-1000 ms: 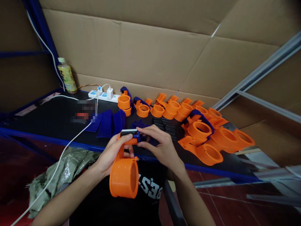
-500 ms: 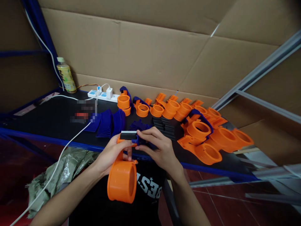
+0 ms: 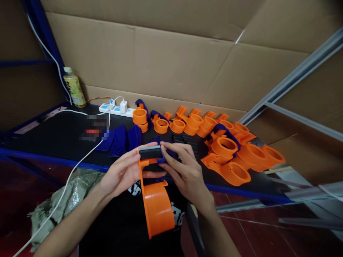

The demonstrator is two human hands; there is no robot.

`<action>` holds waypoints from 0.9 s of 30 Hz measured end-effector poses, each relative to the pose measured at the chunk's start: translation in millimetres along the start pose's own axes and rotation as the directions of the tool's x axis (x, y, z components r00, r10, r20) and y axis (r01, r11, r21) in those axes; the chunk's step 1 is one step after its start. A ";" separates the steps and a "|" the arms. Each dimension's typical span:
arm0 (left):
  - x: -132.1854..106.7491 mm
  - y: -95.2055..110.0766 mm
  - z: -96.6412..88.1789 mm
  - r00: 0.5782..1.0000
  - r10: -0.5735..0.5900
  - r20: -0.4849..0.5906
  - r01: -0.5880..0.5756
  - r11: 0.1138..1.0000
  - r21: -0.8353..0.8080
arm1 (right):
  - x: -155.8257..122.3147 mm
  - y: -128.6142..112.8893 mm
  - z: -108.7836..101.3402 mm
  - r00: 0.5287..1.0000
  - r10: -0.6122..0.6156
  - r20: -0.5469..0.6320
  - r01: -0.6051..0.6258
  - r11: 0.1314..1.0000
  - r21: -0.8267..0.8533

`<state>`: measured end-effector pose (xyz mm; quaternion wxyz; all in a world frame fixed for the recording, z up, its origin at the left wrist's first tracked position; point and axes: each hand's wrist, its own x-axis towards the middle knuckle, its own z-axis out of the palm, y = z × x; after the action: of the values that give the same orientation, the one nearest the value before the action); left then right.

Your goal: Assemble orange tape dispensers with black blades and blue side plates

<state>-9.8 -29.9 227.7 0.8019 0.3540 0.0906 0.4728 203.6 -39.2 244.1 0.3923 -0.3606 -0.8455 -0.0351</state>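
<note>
My left hand (image 3: 122,173) grips the upper end of an orange plastic tape dispenser (image 3: 157,207) that hangs down in front of my chest, below the table's edge. A black toothed cutter piece (image 3: 150,152) sits at the dispenser's top. My right hand (image 3: 183,171) pinches that top from the right, fingers on the cutter and a small blue part (image 3: 160,160). Both hands are closed around the piece.
On the black table (image 3: 53,137) lie several orange dispenser bodies (image 3: 230,157), a fan of blue flat parts (image 3: 122,137) and a stack of black pieces (image 3: 187,140). A white power strip (image 3: 116,109), a drink bottle (image 3: 73,87) and a white cable (image 3: 77,162) are at left. Cardboard walls stand behind.
The orange dispenser has turned in my hands: its round body now shows its side instead of its open ring. Both hands have risen slightly, still gripping the top.
</note>
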 end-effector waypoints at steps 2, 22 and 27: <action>0.5 -0.4 -3.3 0.999 0.032 0.020 -0.033 0.999 0.028 | 0.0 -0.3 -8.5 0.999 0.034 0.037 -0.034 0.999 0.006; 5.9 -7.8 -5.6 0.839 0.360 -0.408 -0.315 0.933 0.176 | -14.6 -39.9 -29.4 0.911 0.289 0.293 -0.284 0.957 -0.058; 9.1 -7.7 -1.5 0.831 0.329 -0.450 -0.296 0.944 0.143 | -14.5 -45.5 -19.8 0.921 0.186 0.343 -0.142 0.979 -0.149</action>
<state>-0.3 -24.0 223.3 0.6557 0.2664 0.2379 0.6653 193.5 -88.0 257.9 0.2122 -0.4536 -0.8655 0.0121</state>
